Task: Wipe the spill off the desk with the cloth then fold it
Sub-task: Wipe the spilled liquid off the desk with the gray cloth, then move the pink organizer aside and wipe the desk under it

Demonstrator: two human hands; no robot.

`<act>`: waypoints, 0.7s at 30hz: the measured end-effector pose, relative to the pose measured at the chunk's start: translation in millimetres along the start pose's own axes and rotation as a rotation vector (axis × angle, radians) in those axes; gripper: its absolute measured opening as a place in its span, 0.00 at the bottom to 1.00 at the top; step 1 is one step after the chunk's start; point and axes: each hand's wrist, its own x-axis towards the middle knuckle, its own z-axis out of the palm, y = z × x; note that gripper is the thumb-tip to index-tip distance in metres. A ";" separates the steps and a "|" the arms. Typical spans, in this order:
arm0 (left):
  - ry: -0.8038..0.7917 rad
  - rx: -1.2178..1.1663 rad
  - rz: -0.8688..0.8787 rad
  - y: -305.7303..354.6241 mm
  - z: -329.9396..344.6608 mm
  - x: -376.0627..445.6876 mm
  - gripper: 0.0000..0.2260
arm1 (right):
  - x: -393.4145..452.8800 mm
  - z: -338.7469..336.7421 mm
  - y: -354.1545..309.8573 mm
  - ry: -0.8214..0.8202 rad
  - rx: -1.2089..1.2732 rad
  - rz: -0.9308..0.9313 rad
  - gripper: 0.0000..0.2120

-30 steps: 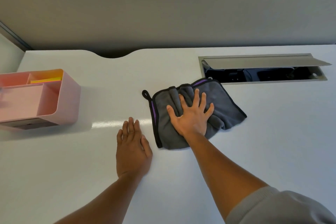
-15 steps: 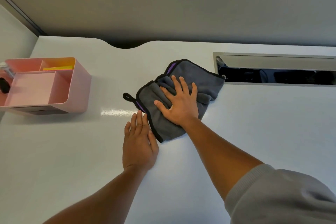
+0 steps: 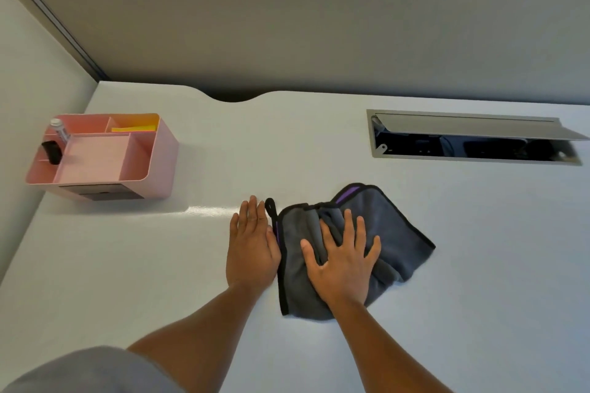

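Hands: two, both flat, right hand (image 3: 343, 260) pressing one cloth (image 3: 392, 233), left hand (image 3: 252, 249) on desk (image 3: 127, 265).

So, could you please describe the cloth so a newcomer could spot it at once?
On the white desk, look in front of the open cable hatch. The cloth lies bunched under the right hand: grey with black edging, the only fabric there.

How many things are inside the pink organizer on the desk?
3 show in the pink organizer: a small bottle and a black object at its left side, and a yellow pad in the back compartment. More may be hidden.
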 end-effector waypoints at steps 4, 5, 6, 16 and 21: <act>-0.002 -0.162 0.001 -4.2 -7.9 2.3 0.22 | -17.9 -6.6 -4.7 -0.008 0.020 0.049 0.29; 0.014 -0.241 -0.014 -4.7 -11.6 3.0 0.21 | -17.9 -9.2 -7.4 -0.011 0.037 0.074 0.28; 0.058 -0.328 -0.038 -5.6 -15.9 3.8 0.19 | -15.7 -12.3 -12.1 -0.017 0.064 0.111 0.28; 0.481 -0.432 -0.185 -48.5 -85.0 38.1 0.14 | 28.2 -35.9 -120.7 0.101 0.341 0.207 0.18; 0.603 -0.329 -0.210 -92.3 -131.8 69.0 0.19 | 40.0 -47.0 -188.2 -0.020 0.482 0.083 0.19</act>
